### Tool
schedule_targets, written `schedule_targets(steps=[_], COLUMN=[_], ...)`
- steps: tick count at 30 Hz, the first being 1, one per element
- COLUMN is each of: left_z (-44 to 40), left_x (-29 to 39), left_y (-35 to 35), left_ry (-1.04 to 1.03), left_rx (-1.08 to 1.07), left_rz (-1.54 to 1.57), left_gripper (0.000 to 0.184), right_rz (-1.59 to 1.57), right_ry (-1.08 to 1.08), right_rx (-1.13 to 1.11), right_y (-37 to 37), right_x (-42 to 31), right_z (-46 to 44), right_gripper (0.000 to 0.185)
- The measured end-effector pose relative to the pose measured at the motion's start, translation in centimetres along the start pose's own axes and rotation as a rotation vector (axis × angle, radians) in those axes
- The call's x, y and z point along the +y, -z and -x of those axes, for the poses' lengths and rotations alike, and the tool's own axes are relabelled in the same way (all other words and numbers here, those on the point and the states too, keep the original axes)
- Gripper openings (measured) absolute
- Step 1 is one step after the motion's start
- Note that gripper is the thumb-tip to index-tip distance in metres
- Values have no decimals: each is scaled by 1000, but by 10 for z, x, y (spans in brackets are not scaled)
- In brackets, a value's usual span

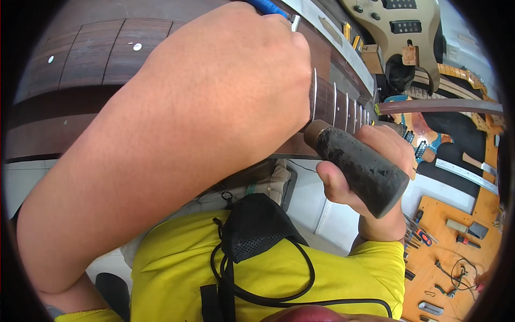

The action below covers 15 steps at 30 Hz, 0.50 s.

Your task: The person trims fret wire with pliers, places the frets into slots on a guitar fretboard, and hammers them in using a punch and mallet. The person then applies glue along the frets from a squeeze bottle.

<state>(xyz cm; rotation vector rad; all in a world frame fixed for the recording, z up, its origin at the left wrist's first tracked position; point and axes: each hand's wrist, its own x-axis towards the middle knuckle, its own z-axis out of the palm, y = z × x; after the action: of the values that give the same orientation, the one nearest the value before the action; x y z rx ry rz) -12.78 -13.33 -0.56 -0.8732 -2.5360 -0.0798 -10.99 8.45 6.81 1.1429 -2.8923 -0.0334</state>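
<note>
My left hand (247, 70) is closed, knuckles up, over the dark fretboard (107, 53) of a guitar neck. Its fingertips are hidden, so I cannot make out what they hold. A blue handle (267, 7) and a short metal piece (295, 22) show just beyond the knuckles. Thin slots and white dots mark the board left of my forearm. On the right, several metal frets (335, 104) cross it. My right hand (387, 144) grips a hammer (365, 169) with a black cylindrical head and a brownish face close to the board's near edge. The hammer's handle is hidden.
A metal straightedge (348, 48) lies behind the neck. Beyond are a beige guitar body (426, 32), a colourful guitar body (424, 126) and a reddish-brown strip (440, 107). Tools cover an orange board (429, 257) at right. A black mask (255, 228) hangs over my yellow shirt.
</note>
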Motion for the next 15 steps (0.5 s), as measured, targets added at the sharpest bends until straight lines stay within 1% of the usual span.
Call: schedule_targets(steps=[1, 3, 9, 11, 15], left_z=[0, 3, 2, 3, 2], left_x=[-3, 0, 3, 5, 4], left_y=[-3, -2, -2, -4, 0], left_ry=[-60, -50, -53, -67, -84], left_rx=[9, -3, -30, -39, -47], left_rz=[57, 34, 28, 36, 53], left_gripper=[47, 47, 46, 46, 45], right_rz=[-24, -49, -47, -3, -14], right_ry=[2, 2, 34, 97, 112], right_rx=[32, 61, -18, 28, 56], right_y=[-2, -3, -1, -3, -6], right_x=[0, 2, 6, 7, 9], right_z=[0, 0, 0, 1, 2], right_gripper=[52, 53, 55, 56, 57])
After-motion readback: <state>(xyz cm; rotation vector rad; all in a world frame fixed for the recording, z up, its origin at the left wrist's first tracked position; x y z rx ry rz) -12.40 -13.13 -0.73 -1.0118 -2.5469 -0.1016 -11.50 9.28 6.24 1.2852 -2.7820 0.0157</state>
